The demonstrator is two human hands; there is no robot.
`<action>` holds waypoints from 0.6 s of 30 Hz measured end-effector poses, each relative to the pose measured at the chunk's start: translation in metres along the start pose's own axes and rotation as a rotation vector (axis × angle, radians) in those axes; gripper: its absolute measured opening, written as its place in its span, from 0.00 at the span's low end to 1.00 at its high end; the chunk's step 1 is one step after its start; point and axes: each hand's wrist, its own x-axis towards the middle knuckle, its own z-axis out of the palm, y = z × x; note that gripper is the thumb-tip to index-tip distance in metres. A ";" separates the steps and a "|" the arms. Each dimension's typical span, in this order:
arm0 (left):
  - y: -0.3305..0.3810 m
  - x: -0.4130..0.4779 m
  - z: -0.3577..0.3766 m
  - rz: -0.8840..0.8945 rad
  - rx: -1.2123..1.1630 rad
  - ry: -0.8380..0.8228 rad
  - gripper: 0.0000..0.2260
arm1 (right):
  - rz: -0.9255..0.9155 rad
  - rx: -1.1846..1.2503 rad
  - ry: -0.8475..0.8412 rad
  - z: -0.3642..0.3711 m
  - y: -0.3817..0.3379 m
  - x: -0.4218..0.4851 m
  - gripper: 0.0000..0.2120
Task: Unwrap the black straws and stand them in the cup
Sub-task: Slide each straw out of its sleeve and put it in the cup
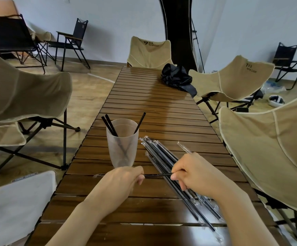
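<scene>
Slatted wooden table (153,107) runs straight ahead from both hands. Beige folding chairs (268,148) flank it: one out past the right hand, one out past the left, one at the far end. Black bag (177,77) lies on the table far ahead of the right hand, near the right edge.

Left hand (124,181): fingers curled, thumb and forefinger clamped on one end of a single straw (157,175). Right hand (195,173): fingertips pinching the other end of the same straw. The straw spans the gap between the hands, roughly level, just above the table top. It looks crinkled along its length, as if the wrapper is on it. A clear wrapper tail (98,175) sticks out beyond the outer side of the left hand.

Cup (122,144), frosted and translucent, stands upright just ahead of the left hand. Three black straws (110,125) stand in it, leaning on the rim: two together on its left side, one on its right.

Bundle of wrapped straws (161,157) lies flat on the table and passes under the right hand and the held straw. One end is just right of the cup, the other back beside the right forearm. A clear strip (184,148) pokes out ahead of the right hand; cannot tell whether the hand holds it.
</scene>
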 end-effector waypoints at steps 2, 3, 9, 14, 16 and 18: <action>0.002 0.002 -0.001 0.010 -0.012 0.009 0.10 | -0.006 -0.002 0.004 0.002 -0.002 0.001 0.23; 0.003 0.002 -0.001 0.017 -0.021 0.007 0.10 | -0.008 0.002 0.006 0.003 -0.003 0.001 0.22; 0.009 0.006 -0.010 0.004 -0.035 -0.034 0.10 | -0.018 0.079 0.016 0.011 -0.008 0.006 0.16; 0.001 0.007 -0.028 -0.031 0.062 -0.086 0.05 | 0.010 0.194 0.046 0.005 0.004 0.004 0.12; -0.002 0.005 -0.031 -0.044 0.103 -0.097 0.05 | 0.016 0.203 0.037 0.005 0.006 0.004 0.13; -0.001 0.006 -0.033 -0.041 0.115 -0.112 0.05 | 0.017 0.221 0.026 0.008 0.003 0.006 0.13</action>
